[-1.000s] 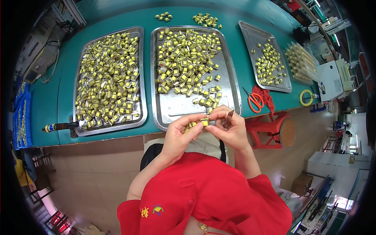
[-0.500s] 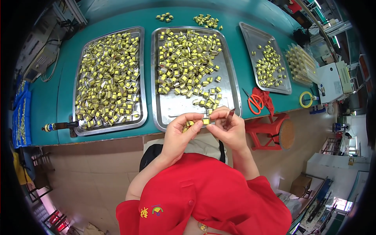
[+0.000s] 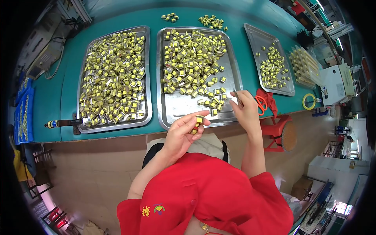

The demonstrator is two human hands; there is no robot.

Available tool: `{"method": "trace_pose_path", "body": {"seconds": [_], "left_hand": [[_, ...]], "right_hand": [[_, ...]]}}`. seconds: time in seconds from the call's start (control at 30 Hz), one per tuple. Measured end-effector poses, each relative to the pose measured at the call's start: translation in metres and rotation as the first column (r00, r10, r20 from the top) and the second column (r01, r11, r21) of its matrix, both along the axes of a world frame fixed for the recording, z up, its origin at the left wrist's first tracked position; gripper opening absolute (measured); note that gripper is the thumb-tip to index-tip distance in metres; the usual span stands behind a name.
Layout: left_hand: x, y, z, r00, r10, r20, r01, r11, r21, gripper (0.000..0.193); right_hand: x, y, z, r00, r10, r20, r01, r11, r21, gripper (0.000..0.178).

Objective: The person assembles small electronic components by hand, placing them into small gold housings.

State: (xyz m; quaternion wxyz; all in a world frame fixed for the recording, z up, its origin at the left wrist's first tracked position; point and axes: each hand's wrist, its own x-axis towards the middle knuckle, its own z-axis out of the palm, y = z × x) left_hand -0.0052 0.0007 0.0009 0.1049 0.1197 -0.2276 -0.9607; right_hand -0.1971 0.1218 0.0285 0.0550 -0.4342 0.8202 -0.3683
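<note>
My left hand point(image 3: 181, 131) is half curled, palm up, in front of the middle tray. Between its thumb and fingers it holds small yellow-wrapped transformers point(image 3: 199, 118) with metallic sides; another lies lower against the fingers. My right hand point(image 3: 247, 111) is raised over the right front corner of the middle metal tray point(image 3: 159, 105), apart from the left. Its fingers are closed on a thin, dark, narrow tool point(image 3: 235, 94), whose exact kind I cannot make out. Several loose transformers point(image 3: 213, 102) lie in that tray near my right hand.
Left of it stands a metal tray point(image 3: 148, 98) full of transformers; a smaller tray point(image 3: 250, 43) is at the right. Orange-handled scissors point(image 3: 261, 105), a red cloth point(image 3: 270, 102), a yellow tape roll point(image 3: 308, 102) and a screwdriver-like tool point(image 3: 58, 123) lie along the green table's edge.
My right hand has moved away from the left, up and to the right, with its thin tool. My left hand has turned more palm up, keeping the transformers.
</note>
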Motion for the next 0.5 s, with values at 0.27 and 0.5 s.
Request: {"method": "trace_pose_path", "body": {"seconds": [0.27,0.5], "left_hand": [[-0.004,0.0,0.002,1.0,0.02,0.019,-0.02,0.999,0.033,0.037],[0.001,-0.006,0.004,0.997,-0.002,0.075,0.001,1.0,0.018,0.034]], "right_hand": [[-0.011,-0.009,-0.022,0.999,0.03,-0.037,-0.023,0.984,0.175,0.025],[-0.009,-0.003,-0.004,0.993,0.023,0.119,-0.027,0.999,0.032,0.02]]}}
